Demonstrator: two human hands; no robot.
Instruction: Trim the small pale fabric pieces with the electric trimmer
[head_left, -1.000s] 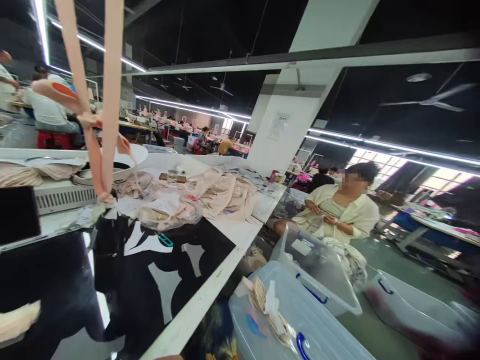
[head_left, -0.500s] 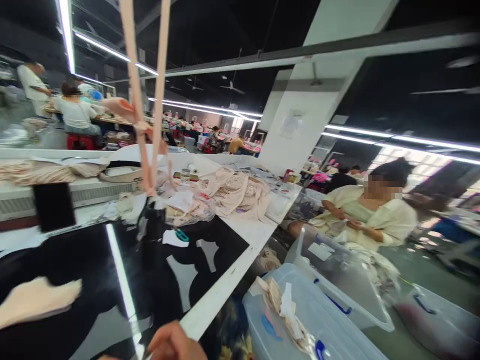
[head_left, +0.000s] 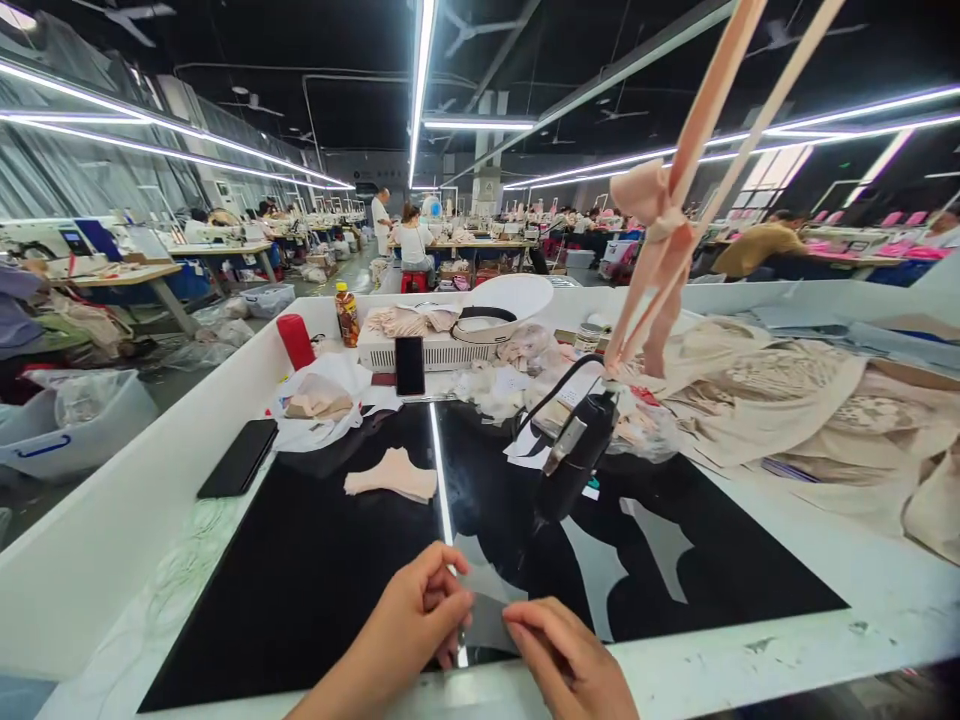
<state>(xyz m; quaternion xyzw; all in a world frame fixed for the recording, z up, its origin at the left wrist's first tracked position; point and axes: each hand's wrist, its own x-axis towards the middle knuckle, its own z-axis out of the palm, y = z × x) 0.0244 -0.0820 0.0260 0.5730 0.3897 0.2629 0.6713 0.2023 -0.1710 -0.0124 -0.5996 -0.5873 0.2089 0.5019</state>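
Black mat (head_left: 300, 600), near side: my left hand (head_left: 420, 612) half-curled, right hand (head_left: 568, 655) almost pinching, can't tell if they've got anything. Lining up, probably; light touch next.

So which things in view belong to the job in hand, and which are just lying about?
Seemingly in the job:
pale grey cut shape
glossy black work surface
beige fabric lying on it
perhaps the hanging black tool

Seemingly just lying about:
dark-screened smartphone
yellow-capped bottle
red cylinder
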